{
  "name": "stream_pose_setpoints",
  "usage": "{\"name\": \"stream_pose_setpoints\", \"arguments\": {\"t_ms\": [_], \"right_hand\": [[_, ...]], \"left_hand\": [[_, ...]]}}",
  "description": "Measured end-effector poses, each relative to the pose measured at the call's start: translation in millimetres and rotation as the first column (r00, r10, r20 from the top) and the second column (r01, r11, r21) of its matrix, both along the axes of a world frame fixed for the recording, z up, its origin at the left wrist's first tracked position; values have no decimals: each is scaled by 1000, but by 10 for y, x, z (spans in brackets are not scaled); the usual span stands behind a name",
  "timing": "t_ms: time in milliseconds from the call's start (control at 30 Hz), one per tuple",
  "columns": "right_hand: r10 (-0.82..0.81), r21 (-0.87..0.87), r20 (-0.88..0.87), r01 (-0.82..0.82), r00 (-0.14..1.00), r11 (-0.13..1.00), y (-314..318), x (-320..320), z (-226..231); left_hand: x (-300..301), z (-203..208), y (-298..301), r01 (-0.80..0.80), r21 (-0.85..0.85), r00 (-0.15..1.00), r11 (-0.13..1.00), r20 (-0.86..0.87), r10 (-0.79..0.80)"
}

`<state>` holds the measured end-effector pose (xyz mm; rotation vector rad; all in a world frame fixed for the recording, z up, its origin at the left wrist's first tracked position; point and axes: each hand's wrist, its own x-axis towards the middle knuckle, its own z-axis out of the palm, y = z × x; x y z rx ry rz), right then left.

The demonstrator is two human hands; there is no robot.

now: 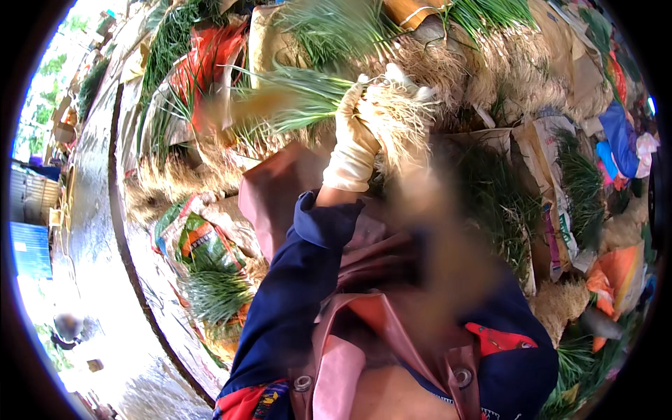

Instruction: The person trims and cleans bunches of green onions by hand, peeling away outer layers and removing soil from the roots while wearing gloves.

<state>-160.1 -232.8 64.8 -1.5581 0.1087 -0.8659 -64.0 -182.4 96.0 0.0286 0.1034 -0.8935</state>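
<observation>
A bunch of spring onions (399,108) lies across my hands in front of me, with its green leaves to the left and its pale, shaggy roots to the right. My left hand (353,143), in a whitish glove, is closed round the stems just beside the roots. White gloved fingertips of my right hand (397,75) show at the far side of the roots, gripping that end. Most of the right hand is hidden by the roots, and a brown smear blurs its wrist and forearm. Dark blue sleeves cover both arms, and a reddish-brown apron (371,315) hangs over my front.
More spring onions (490,35) lie in rows on sacking ahead, roots toward me. A red plastic bag (206,63) stands far left. Printed sacks (203,238) with greens lie at my left, loose dark greens (493,203) at my right. A wet paved lane (91,210) runs along the left.
</observation>
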Motion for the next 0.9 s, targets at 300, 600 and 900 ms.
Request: {"name": "stream_pose_setpoints", "arguments": {"t_ms": [300, 600, 900], "right_hand": [[47, 491, 42, -61, 998, 869, -200, -99, 638], [191, 320, 395, -330, 899, 888, -917, -971, 1107], [151, 362, -119, -98, 981, 927, -636, -188, 468]], "left_hand": [[234, 71, -262, -349, 243, 923, 905, 256, 287], [541, 761, -27, -327, 661, 933, 676, 341, 118], [359, 917, -231, -253, 410, 964, 876, 31, 264]]}}
